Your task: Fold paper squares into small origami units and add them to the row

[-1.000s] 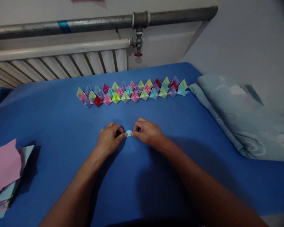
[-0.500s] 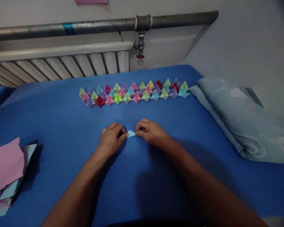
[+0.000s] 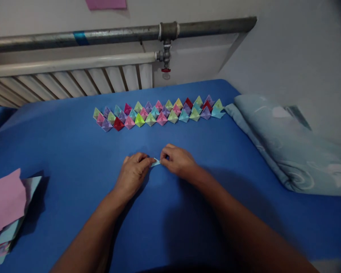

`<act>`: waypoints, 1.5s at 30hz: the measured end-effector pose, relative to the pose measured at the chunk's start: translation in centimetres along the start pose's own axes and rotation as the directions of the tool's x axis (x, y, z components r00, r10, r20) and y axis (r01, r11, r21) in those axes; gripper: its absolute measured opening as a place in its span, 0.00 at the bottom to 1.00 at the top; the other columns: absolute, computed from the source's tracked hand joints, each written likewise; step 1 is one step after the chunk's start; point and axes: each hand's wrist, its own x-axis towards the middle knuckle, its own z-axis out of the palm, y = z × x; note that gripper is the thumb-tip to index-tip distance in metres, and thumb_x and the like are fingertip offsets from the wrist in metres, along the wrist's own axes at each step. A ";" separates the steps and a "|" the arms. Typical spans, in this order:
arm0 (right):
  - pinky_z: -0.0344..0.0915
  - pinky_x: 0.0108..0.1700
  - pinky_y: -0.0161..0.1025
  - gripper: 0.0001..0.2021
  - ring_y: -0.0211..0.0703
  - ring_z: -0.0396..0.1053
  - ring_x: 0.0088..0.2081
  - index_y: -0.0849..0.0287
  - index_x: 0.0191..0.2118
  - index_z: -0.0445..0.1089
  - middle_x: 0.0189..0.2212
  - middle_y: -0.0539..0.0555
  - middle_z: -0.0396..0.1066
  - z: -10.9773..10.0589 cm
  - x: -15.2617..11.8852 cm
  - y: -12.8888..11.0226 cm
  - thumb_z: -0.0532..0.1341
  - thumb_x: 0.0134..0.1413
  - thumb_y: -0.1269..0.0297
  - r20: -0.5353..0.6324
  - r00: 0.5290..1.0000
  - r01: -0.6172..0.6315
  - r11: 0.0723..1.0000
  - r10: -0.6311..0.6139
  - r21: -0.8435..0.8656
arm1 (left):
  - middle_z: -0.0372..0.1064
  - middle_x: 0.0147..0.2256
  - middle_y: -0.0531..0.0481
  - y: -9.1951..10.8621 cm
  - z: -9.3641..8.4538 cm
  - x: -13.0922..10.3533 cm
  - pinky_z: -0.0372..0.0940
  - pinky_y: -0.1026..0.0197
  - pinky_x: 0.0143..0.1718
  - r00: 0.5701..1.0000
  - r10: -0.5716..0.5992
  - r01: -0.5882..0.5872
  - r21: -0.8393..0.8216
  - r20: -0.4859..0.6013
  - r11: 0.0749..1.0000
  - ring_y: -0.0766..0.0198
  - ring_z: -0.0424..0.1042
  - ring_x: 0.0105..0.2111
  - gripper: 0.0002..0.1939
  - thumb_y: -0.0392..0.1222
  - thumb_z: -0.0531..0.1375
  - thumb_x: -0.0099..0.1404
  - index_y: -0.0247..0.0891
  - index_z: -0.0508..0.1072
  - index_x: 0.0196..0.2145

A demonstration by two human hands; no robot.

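Between my two hands is a small folded piece of light blue paper (image 3: 156, 162), pinched at both ends just over the blue surface (image 3: 74, 163). My left hand (image 3: 134, 170) is closed on its left end, thumb on top, and covers part of it. At the right end, the thumb and fingertips of my right hand (image 3: 176, 160) pinch the tip. Beyond my hands, several folded paper boats (image 3: 150, 120) in pink, green, blue, purple, red and yellow stand close together in long rows.
A stack of coloured paper sheets (image 3: 7, 201), pink on top, lies at the left edge. On the right, a folded grey-green blanket (image 3: 284, 148) rests against the wall. A white radiator (image 3: 102, 79) and a metal pipe (image 3: 116, 35) with a red-handled valve (image 3: 166, 69) run along the back.
My left fingers have shifted further over the light blue paper, so less of it shows. The whole view has moved slightly. The boats stay as they were.
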 end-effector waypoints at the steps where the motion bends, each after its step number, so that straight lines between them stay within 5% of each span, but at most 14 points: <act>1: 0.49 0.29 0.34 0.06 0.33 0.60 0.28 0.58 0.28 0.69 0.32 0.48 0.67 0.0 0.0 0.0 0.57 0.54 0.69 -0.002 1.000 -0.002 1.000 0.002 0.000 | 0.73 0.38 0.49 0.2 0.0 -0.3 0.59 0.56 0.37 0.999 0.032 -0.032 0.055 -0.011 0.998 0.60 0.69 0.37 0.13 0.35 0.54 0.68 0.46 0.76 0.45; 6: 0.50 0.29 0.35 0.06 0.34 0.61 0.29 0.58 0.29 0.69 0.31 0.48 0.67 0.1 0.0 0.0 0.57 0.55 0.68 -0.012 1.000 0.009 1.000 -0.009 -0.020 | 0.72 0.50 0.42 2.4 0.2 -1.6 0.61 0.52 0.37 1.000 0.018 -0.019 0.310 0.006 0.950 0.53 0.69 0.40 0.19 0.31 0.51 0.68 0.38 0.70 0.54; 14: 0.51 0.31 0.34 0.05 0.33 0.62 0.29 0.57 0.30 0.69 0.31 0.47 0.67 0.1 -0.2 0.1 0.59 0.56 0.65 -0.012 0.999 0.040 0.999 -0.040 0.010 | 0.69 0.54 0.40 4.0 0.1 -1.9 0.63 0.49 0.41 0.993 -0.073 0.033 0.370 0.096 0.928 0.49 0.67 0.45 0.23 0.31 0.46 0.69 0.33 0.66 0.58; 41: 0.47 0.28 0.35 0.04 0.34 0.60 0.28 0.57 0.29 0.68 0.32 0.47 0.66 -0.6 0.9 -0.4 0.60 0.53 0.64 0.083 0.997 0.021 0.995 -0.013 -0.099 | 0.69 0.53 0.33 3.0 1.3 -4.4 0.65 0.44 0.44 0.999 0.035 -0.024 0.363 -0.023 0.932 0.45 0.68 0.49 0.24 0.28 0.44 0.65 0.28 0.70 0.53; 45: 0.48 0.29 0.35 0.05 0.34 0.61 0.29 0.56 0.29 0.68 0.32 0.47 0.67 0.0 0.2 -0.1 0.61 0.54 0.63 0.017 0.999 0.034 0.998 -0.033 -0.057 | 0.72 0.48 0.37 2.2 1.0 -3.6 0.67 0.46 0.43 0.995 -0.010 0.031 0.209 -0.101 0.978 0.49 0.71 0.45 0.20 0.30 0.47 0.66 0.31 0.72 0.50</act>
